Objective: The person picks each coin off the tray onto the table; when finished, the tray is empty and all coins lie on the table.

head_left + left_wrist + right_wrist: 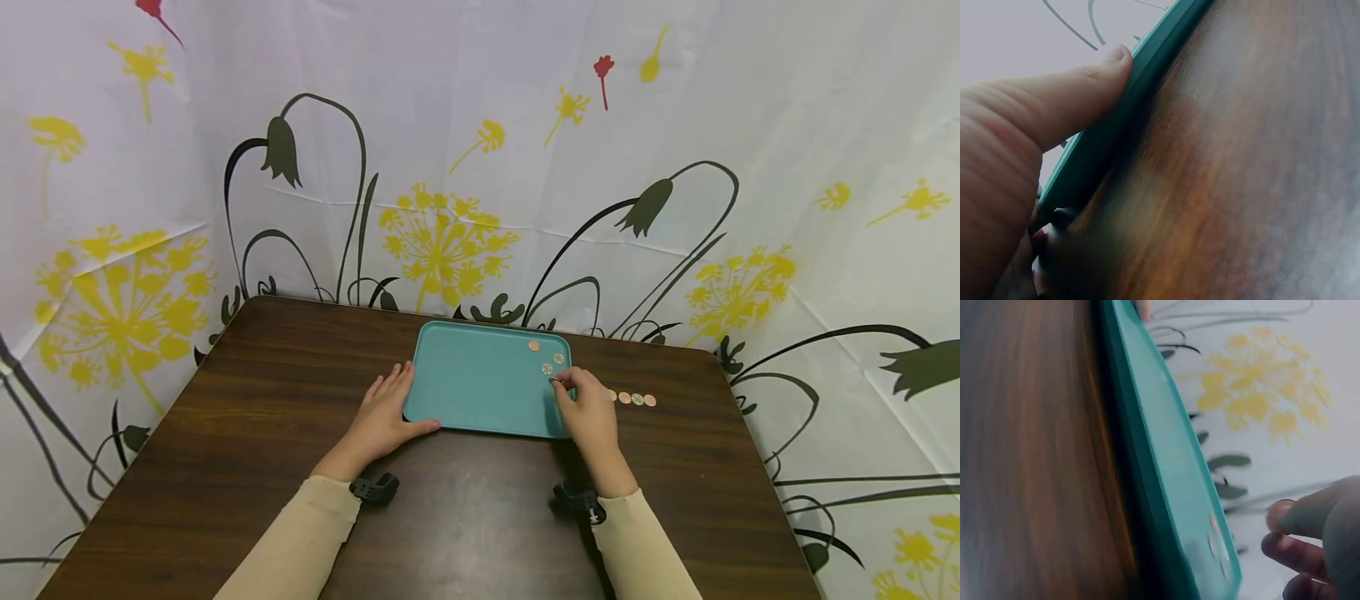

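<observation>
A teal rectangular tray (480,400) lies on the table. My left hand (384,414) rests at its front left corner, fingers extended along the left side. In the left wrist view the thumb (1085,87) lies against the tray's rim (1110,134). Over the tray's right edge, my right hand (588,408) pinches a coin (1280,514) between thumb and fingertips. Inside the tray near the far right corner are a copper-coloured coin (534,345) and two silvery coins (552,363).
To the right of the tray, several coins (637,399) form a row on the dark wooden table (675,483), partly covered by the right hand. A flower-printed white cloth (480,125) hangs behind the table's far edge.
</observation>
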The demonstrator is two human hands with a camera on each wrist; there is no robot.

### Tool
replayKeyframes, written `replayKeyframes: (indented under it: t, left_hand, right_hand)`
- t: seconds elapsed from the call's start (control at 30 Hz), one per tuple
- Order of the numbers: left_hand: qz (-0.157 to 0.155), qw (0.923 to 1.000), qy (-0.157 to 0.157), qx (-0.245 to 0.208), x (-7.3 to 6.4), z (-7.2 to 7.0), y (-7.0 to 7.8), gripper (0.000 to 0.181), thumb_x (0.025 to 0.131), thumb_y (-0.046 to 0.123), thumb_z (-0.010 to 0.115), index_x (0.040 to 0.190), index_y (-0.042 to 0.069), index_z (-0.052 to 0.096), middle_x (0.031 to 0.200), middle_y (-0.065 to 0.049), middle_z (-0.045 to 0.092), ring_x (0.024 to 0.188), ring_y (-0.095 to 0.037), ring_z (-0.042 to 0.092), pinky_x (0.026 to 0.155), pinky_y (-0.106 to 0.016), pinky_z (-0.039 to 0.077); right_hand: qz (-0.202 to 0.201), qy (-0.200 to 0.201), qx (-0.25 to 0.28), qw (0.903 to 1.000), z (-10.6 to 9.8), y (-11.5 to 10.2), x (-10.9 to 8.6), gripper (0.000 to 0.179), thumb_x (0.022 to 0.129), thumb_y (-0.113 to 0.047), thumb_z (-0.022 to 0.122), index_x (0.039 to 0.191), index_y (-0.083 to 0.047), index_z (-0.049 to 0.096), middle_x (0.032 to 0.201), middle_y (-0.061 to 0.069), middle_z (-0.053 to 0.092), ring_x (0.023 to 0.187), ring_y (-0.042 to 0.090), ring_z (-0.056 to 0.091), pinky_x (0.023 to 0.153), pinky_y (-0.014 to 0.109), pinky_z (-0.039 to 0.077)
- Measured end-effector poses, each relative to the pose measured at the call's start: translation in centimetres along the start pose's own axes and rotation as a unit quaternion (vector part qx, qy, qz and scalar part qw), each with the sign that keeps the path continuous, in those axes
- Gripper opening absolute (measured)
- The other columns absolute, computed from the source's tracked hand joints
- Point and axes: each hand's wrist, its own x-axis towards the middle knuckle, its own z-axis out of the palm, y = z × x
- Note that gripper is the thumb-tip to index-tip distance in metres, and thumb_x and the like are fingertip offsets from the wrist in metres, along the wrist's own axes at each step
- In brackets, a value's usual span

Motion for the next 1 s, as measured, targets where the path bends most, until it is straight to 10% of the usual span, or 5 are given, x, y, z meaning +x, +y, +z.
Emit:
replayKeyframes:
  t: [0.23,0.43,1.0]
  left_hand:
    - [0.000,1.0000,-0.001,0.001,0.0,0.0,-0.1,0.120,0.093,0.056,0.084,0.174,-0.001,0.016,0.182,-0.022,0.015,0.171,-0.041,0.011,0.137,-0.065,0.004]
    - [-0.002,1.0000,0.000,0.005,0.2,0.2,-0.3,0.121,0.092,0.058,0.084,0.174,0.000,0.016,0.182,-0.022,0.016,0.171,-0.041,0.011,0.137,-0.064,0.004]
    - [-0.005,0.9999,-0.003,0.013,0.2,0.1,0.1,0.121,0.093,0.058,0.083,0.174,-0.002,0.016,0.182,-0.022,0.016,0.171,-0.042,0.012,0.137,-0.064,0.004]
  right_hand:
    - [0.091,0.094,0.062,0.9895,-2.5,5.7,-1.3,0.012,0.102,-0.020,0.079,0.100,-0.010,0.085,0.092,0.009,0.077,0.083,0.017,0.062,0.068,0.026,0.049]
    - [0.147,0.013,0.139,0.9792,-2.9,9.1,-1.4,0.024,0.098,-0.036,0.085,0.102,-0.012,0.084,0.093,0.007,0.080,0.093,0.011,0.057,0.073,0.022,0.045]
    - [0.125,-0.055,0.022,0.9904,-2.8,9.0,-1.0,0.021,0.094,-0.030,0.089,0.089,-0.011,0.081,0.084,0.005,0.073,0.077,0.018,0.058,0.066,0.029,0.045]
